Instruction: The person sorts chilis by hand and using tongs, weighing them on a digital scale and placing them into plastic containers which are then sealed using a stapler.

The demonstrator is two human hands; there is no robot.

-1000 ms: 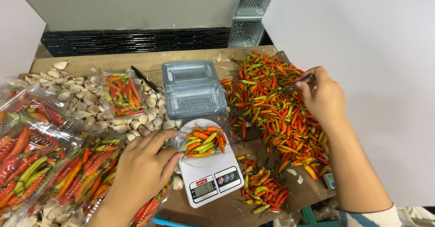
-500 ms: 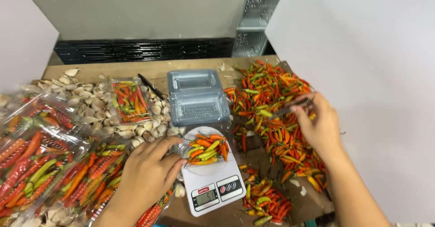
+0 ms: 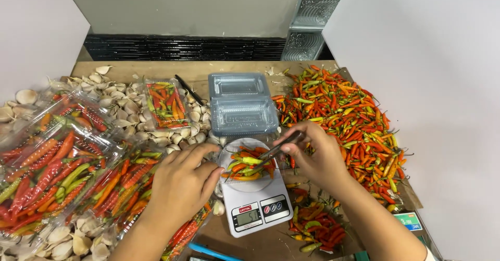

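Observation:
A small white kitchen scale (image 3: 256, 209) stands in front of me with a clear tray of red, orange and green chili peppers (image 3: 249, 165) on it. My left hand (image 3: 182, 180) rests at the tray's left edge, fingers touching it. Metal tongs (image 3: 276, 151) are pinched in my right hand (image 3: 316, 154). Their tips reach into the peppers on the scale. A large loose pile of chili peppers (image 3: 346, 115) covers the table on the right.
Empty clear plastic containers (image 3: 240, 102) sit behind the scale. Packed trays of chilies (image 3: 57, 170) lie at the left among garlic cloves (image 3: 122, 110). One packed tray (image 3: 165, 103) lies farther back. A smaller heap of chilies (image 3: 315, 230) is by the scale's right side.
My right hand came back from the big chili pile to the scale and now holds the tongs over the tray. My left hand stayed at the tray.

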